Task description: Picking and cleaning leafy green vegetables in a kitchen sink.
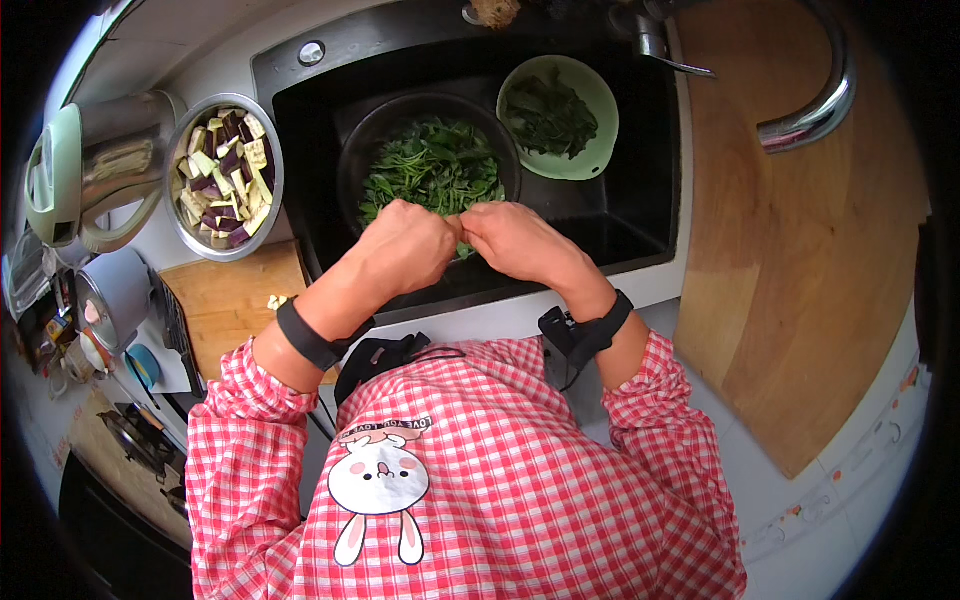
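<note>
My left hand (411,244) and my right hand (517,240) meet at the fingertips above the near rim of a dark round basin (352,169) in the black sink. Both are pinched on a sprig of leafy greens (465,250); a leaf hangs below the fingers, and the rest is hidden by them. Loose green leaves and stems (431,161) fill much of the basin. Right of it, a pale green plastic bowl (606,124) holds darker, limp-looking leaves (551,116).
A steel bowl (277,161) of cut eggplant (225,176) stands left of the sink (637,225), beside an electric kettle (124,157). Small pale pieces (277,301) lie on a cutting board (225,289), with a knife (177,330) along its left edge. A chrome faucet (840,94) overhangs the wooden board at right (795,247).
</note>
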A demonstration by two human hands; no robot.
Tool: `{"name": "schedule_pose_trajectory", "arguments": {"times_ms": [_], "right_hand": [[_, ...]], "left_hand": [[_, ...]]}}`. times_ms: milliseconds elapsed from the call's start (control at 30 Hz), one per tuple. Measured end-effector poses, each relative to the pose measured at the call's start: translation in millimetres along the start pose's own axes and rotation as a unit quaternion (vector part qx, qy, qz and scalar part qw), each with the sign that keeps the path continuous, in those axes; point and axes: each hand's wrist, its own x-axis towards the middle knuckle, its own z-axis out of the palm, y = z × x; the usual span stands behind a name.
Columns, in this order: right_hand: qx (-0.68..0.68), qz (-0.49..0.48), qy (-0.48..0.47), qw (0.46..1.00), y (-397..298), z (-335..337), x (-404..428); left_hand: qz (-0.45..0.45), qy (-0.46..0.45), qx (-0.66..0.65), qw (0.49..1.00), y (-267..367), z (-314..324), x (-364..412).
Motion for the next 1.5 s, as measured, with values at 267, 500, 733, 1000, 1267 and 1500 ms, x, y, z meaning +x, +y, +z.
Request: {"name": "schedule_pose_trajectory", "arguments": {"times_ms": [267, 500, 733, 1000, 1267, 1500], "right_hand": [[-0.108, 0.064, -0.008, 0.992, 15.2, 13.3, -7.7], [0.01, -0.079, 0.117, 0.99, -11.1, -8.7, -4.0], [0.185, 0.206, 0.368, 0.888, 102.8, -52.2, -7.8], [0.0, 0.387, 0.29, 0.875, 157.7, -27.9, -28.9], [0.13, 0.248, 0.326, 0.903, 117.8, -4.7, -19.3], [0.232, 0.171, 0.184, 0.94, 39.4, -1.6, -3.0]], "left_hand": [[-0.077, 0.031, -0.053, 0.995, 23.0, 38.9, 22.6], [-0.309, 0.001, -0.088, 0.947, -43.9, 61.7, 16.1], [-0.308, 0.009, -0.126, 0.943, -69.9, 53.9, 24.5], [-0.342, 0.057, -0.041, 0.937, -82.8, 75.3, 61.5], [-0.351, 0.011, 0.021, 0.936, -89.6, 101.9, 63.8], [-0.305, 0.257, -0.098, 0.912, -44.8, 38.6, 9.4]]}}
